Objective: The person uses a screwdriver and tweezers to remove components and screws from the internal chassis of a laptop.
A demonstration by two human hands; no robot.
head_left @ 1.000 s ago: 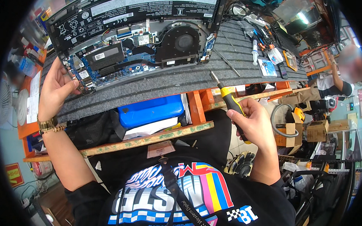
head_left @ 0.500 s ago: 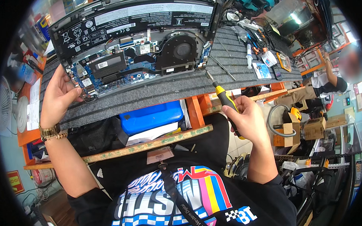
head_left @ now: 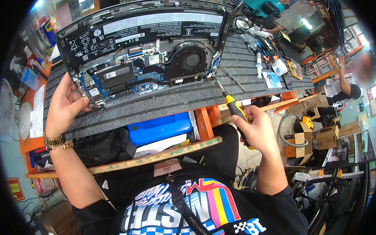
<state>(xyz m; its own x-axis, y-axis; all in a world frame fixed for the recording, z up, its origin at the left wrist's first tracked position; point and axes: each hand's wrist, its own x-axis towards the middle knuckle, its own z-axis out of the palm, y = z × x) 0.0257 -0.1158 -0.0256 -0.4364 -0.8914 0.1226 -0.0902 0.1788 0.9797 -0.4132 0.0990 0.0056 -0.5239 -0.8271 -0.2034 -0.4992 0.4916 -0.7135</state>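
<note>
An opened laptop base (head_left: 153, 71) is tilted up over the bench, its insides facing me. A black battery (head_left: 164, 25) spans its upper part, with a round fan (head_left: 190, 59) at the right and a blue circuit board (head_left: 137, 90) along the lower edge. My left hand (head_left: 67, 101) grips the laptop's lower left corner, thumb in front and fingers partly hidden behind. In my right hand (head_left: 256, 125) is a yellow and black screwdriver (head_left: 232, 105), fingers wrapped round its handle. The tip points up toward the laptop's lower right corner, apart from it.
The laptop is over a grey ribbed mat (head_left: 252, 69). A thin metal rod (head_left: 232, 78) lies right of the laptop, with a syringe (head_left: 259, 65) and several tools beyond. A blue case (head_left: 159, 129) sits below the bench edge. Another person (head_left: 344, 81) is at the far right.
The laptop has moved slightly down and right in view, and my left hand with it. The screwdriver has also shifted slightly down. Both grips stay the same.
</note>
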